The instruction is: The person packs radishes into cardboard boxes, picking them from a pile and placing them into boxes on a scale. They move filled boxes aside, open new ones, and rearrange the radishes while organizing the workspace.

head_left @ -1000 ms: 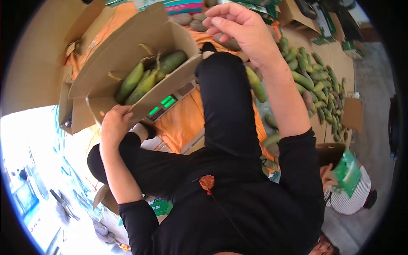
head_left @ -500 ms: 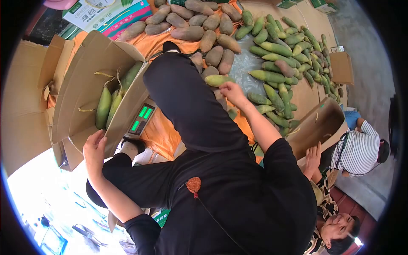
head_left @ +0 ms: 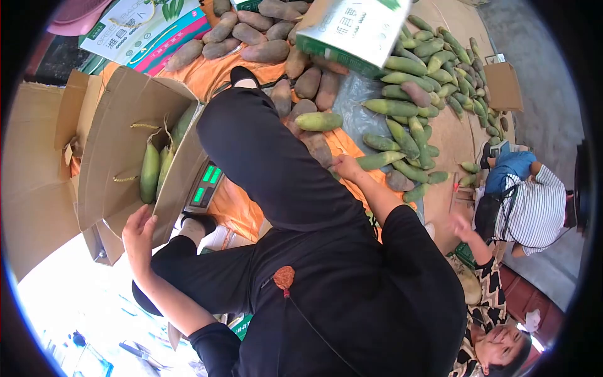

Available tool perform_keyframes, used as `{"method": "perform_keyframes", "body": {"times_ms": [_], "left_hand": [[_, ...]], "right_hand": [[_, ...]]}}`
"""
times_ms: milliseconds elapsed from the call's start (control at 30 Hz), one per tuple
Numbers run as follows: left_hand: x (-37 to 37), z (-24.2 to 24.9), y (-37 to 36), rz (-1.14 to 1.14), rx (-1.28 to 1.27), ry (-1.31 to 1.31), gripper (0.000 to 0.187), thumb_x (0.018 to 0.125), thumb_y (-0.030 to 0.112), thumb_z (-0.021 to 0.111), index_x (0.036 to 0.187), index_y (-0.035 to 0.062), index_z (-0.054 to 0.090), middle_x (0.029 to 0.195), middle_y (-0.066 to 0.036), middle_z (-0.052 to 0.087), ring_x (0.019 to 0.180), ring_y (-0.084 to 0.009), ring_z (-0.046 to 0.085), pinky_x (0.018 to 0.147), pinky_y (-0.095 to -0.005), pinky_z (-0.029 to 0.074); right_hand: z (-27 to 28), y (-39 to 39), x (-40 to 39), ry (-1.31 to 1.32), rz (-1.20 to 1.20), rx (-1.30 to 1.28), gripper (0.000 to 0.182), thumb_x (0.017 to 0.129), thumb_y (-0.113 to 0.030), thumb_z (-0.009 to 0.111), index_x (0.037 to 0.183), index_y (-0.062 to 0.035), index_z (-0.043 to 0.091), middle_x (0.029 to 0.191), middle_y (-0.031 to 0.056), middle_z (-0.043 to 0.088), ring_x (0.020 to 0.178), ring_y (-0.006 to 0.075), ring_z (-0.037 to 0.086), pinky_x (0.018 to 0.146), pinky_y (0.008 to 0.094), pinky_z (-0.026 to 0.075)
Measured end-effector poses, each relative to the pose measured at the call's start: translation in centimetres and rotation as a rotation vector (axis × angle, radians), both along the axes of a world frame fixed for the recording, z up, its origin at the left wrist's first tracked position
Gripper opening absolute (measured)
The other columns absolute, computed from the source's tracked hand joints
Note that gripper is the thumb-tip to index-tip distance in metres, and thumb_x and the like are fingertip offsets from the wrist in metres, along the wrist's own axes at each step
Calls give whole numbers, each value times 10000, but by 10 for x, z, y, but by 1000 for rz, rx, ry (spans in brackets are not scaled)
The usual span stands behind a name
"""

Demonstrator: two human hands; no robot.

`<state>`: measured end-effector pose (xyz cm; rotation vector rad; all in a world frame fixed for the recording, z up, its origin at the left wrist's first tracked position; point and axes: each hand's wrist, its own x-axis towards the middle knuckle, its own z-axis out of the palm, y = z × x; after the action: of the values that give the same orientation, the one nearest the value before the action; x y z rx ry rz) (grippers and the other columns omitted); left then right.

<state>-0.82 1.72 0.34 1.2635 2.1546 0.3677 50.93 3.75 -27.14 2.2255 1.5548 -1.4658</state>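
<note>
My left hand (head_left: 139,234) is at the near lower edge of an open cardboard box (head_left: 122,119), its thumb and fingers apart, fingertips touching the edge. Inside the box lie several green radishes (head_left: 150,171) with pale stem ends. The box stands on a scale with a lit green display (head_left: 206,184). My right hand (head_left: 347,168) is beyond my raised knee with curled fingers; whether something small is pinched in them is hidden. Just right of it lies a green radish (head_left: 380,160). A paler green radish (head_left: 319,121) rests on brownish radishes (head_left: 317,147) farther up.
A white and green carton (head_left: 352,31) is above the radishes at the top. Many green radishes (head_left: 411,138) spread to the right on plastic and cardboard. A co-worker's hand (head_left: 461,227) is raised at lower right. Another person in a striped shirt (head_left: 534,207) bends over behind.
My right hand has come down from beside the paler radish. A white and green carton has appeared at the top. The open box by the co-worker at right is gone. My left hand has slightly lowered.
</note>
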Motion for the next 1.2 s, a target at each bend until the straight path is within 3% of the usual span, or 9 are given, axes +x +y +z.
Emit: {"method": "perform_keyframes", "body": {"times_ms": [100, 267, 467, 533, 800, 967, 1067, 1167, 1200], "left_hand": [[2, 4, 2, -17, -7, 16, 368, 788, 77, 643, 1139, -23, 587, 1040, -196, 641, 992, -248, 621, 852, -320, 478], [-2, -2, -1, -5, -18, -2, 376, 786, 77, 648, 1143, -23, 585, 1045, -193, 642, 992, -233, 620, 856, -318, 477], [-2, -1, -2, 17, -24, -32, 392, 792, 106, 662, 1153, -24, 582, 1060, -175, 639, 980, -204, 612, 849, -303, 475], [3, 3, -1, 21, -22, -5, 378, 774, 100, 672, 1123, -26, 599, 1034, -170, 648, 962, -207, 621, 838, -301, 478], [3, -1, -4, 38, 16, 1, 332, 699, 98, 704, 1007, -15, 654, 919, -162, 659, 864, -248, 648, 776, -326, 494], [2, -2, -4, -5, -26, 62, 324, 697, 149, 704, 986, 7, 665, 927, -163, 650, 839, -267, 638, 769, -343, 485], [2, -1, -3, 7, -3, 68, 335, 697, 150, 708, 1001, 16, 661, 943, -162, 648, 842, -267, 637, 771, -352, 487], [-1, -2, -5, 29, 11, 22, 340, 697, 158, 712, 1004, 20, 659, 954, -159, 646, 857, -269, 635, 777, -362, 486], [-1, -1, -5, 33, 16, 20, 340, 697, 158, 712, 1004, 20, 659, 954, -159, 646, 857, -269, 635, 777, -362, 486]], "right_hand": [[-14, -5, 7, -45, -39, 19, 213, 712, -150, 668, 895, -48, 636, 897, 138, 662, 878, 286, 631, 781, 340, 484], [-13, -10, 12, -40, -406, -287, 271, 747, -176, 658, 961, -34, 570, 796, 118, 620, 749, 248, 631, 616, 392, 505], [-6, -18, 5, 53, -771, -350, 421, 765, -274, 684, 1076, -56, 501, 844, 101, 568, 638, 240, 580, 526, 413, 491], [-42, -27, 15, 98, -808, -305, 442, 760, -322, 701, 1056, -60, 503, 860, 102, 558, 649, 252, 578, 525, 421, 492], [-43, -8, 8, 55, -766, -228, 523, 759, -257, 724, 1164, -81, 442, 915, 93, 570, 661, 249, 565, 502, 407, 452], [-13, -1, 12, 292, -848, -538, 304, 797, -210, 687, 1004, -57, 524, 802, 51, 583, 660, 199, 562, 523, 356, 437], [14, -12, -3, 419, -928, -299, 264, 791, -222, 693, 930, -58, 541, 714, 24, 569, 552, 181, 535, 459, 331, 412], [-52, -15, 28, 109, -797, -245, 278, 784, -237, 695, 922, -59, 532, 709, 26, 565, 537, 186, 526, 465, 304, 415], [-34, -11, 20, 109, -792, -241, 278, 784, -237, 695, 922, -59, 532, 709, 26, 565, 537, 186, 526, 465, 304, 415]]}}
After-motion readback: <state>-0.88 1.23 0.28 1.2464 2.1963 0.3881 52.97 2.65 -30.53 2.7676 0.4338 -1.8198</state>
